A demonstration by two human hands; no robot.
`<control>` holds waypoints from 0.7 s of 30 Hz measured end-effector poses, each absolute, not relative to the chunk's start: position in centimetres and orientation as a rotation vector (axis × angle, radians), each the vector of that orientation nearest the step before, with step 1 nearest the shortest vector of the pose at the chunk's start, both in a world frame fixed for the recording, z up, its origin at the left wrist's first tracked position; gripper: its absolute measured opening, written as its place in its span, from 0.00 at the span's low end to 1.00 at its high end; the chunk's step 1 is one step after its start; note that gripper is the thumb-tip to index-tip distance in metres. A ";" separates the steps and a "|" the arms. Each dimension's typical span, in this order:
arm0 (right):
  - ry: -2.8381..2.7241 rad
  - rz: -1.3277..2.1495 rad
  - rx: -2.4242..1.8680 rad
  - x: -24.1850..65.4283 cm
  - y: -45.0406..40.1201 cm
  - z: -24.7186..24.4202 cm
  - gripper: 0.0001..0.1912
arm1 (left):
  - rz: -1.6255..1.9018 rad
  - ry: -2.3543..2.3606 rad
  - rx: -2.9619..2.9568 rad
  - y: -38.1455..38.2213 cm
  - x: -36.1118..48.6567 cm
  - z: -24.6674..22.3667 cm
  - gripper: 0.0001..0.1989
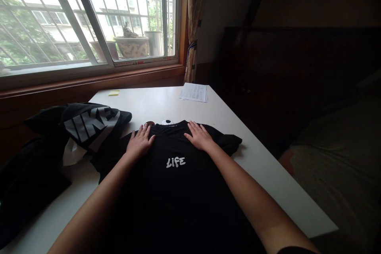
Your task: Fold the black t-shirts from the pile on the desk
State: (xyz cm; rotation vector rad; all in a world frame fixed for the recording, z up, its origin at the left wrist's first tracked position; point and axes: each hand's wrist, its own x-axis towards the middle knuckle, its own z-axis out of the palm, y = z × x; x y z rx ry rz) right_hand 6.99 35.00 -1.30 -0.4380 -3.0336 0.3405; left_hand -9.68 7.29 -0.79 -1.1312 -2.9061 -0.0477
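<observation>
A black T-shirt (175, 190) with small white lettering on its chest lies spread on the white table (253, 158), its collar at the far end. My left hand (139, 141) rests flat on the left shoulder area of the shirt, fingers stretched out and pointing away from me. On the opposite shoulder lies my right hand (199, 135), palm down with the fingers extended. Neither hand grips the cloth. The right sleeve reaches outward over the tabletop, while part of the left side is hidden under my forearm.
A heap of dark clothing (89, 127) with large grey letters sits at the left. Just beyond the collar are a white round object (167, 122) and a brown round one (149, 123). Papers (194, 92) and yellow notes (114, 93) lie farther back, below the window (133, 16).
</observation>
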 end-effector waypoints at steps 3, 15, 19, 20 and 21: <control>-3.026 0.314 -0.525 6.9 35.9 -1.3 0.42 | -0.033 -2.904 -1.098 7.3 -10.1 -1.1 0.34; -2.884 0.307 -0.397 8.7 32.2 0.0 0.39 | -0.002 -2.653 -1.102 8.0 -7.9 0.7 0.30; -3.034 0.373 -0.256 9.2 30.0 -1.1 0.44 | -0.045 -2.709 -1.204 9.5 -4.7 0.1 0.30; -3.041 0.366 -0.256 9.2 30.0 -1.2 0.44 | -0.050 -2.757 -1.199 9.8 -4.2 -0.3 0.32; -3.045 0.358 -0.265 9.1 30.3 -1.3 0.45 | -0.056 -2.797 -1.184 10.1 -3.9 -0.6 0.33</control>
